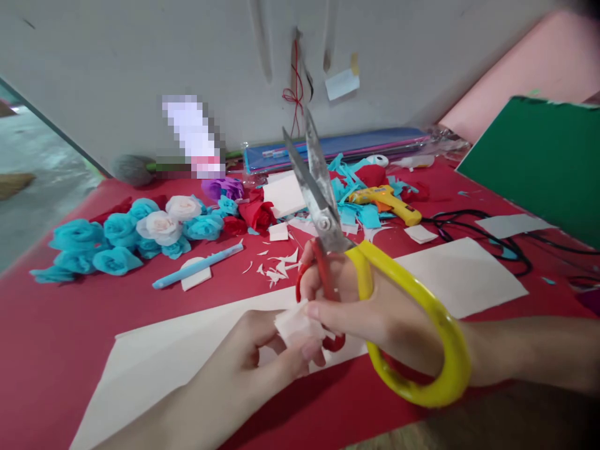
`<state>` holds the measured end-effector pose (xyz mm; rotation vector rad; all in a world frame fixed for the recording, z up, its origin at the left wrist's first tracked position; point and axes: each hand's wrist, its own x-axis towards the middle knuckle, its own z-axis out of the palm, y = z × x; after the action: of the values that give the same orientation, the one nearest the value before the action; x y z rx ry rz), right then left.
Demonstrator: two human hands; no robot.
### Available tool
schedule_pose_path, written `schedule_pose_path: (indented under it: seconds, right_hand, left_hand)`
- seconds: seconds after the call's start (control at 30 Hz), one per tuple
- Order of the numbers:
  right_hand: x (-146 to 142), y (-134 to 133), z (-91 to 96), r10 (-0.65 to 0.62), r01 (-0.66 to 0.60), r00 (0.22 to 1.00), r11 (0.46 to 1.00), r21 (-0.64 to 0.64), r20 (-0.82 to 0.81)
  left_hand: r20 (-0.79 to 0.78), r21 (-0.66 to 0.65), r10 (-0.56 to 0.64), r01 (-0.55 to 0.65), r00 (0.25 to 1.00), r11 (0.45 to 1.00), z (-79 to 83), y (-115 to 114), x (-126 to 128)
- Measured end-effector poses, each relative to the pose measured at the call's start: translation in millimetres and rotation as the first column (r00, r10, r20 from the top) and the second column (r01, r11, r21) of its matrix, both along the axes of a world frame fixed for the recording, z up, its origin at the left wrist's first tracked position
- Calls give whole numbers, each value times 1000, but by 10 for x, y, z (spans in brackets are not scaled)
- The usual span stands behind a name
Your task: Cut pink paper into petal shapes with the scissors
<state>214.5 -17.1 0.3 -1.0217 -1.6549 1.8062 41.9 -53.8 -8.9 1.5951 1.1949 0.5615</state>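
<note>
Red surface point(37, 350) underlies everything noted. At the right, a green board point(539, 162). One long pale sheet point(187, 350) lies across the near half, passing beneath both hands. Far left: clustered turquoise flowers point(122, 231).

Scissors point(323, 222): the right grip point(389, 322) is closed on them, red loop about the fingers, yellow loop hanging over the wrist side. Blades stand parted, tips pointing up and away. Beyond, to the right, a yellow glue gun point(394, 203).

Folded white paper point(297, 325): the left grip point(234, 362) is clamped on it, thumb against fingers; the right thumb touches its upper edge.

Key relation (judged): paper sits just left of the red loop, on the handle side of the pivot. Scissors' long axis runs from the tips, far and slightly left, down to the near right, so the blades face away from the paper; bringing an edge to it would call for turning them. Paper is squarish, no clear long axis. Both hands are at it; left seems to have the fuller hold.

Pose: left forearm rises from lower left, thumb on the near side. Right forearm enters nearly level, thumb pointing left.

Smallest: pale scraps point(279, 269), beyond the hands.
</note>
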Motion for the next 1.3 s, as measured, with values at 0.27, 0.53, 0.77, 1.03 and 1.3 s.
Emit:
schedule_pose_path:
  seconds: [0.27,0.53,0.77,1.03,1.3]
  right_hand:
    - [-58,-24,102,25,-36,993,995,-95,-119]
    - [-117,-35,69,-36,29,994,997,-74,-101]
    - [-96,-8,-46,54,-72,982,992,-99,-179]
    - [68,-30,107,83,-83,997,996,31,3]
    - [64,-242,-74,100,-139,979,966,218,180]
  left_hand:
    - [50,104,-17,12,999,994,-51,-48,8]
    - [-8,142,35,-34,999,989,-56,-48,30]
    - [91,-101,44,-35,995,994,-46,-42,35]
    - [413,-37,277,-288,867,957,103,-12,-121]
    - [608,-29,253,-298,753,954,185,-4,-120]
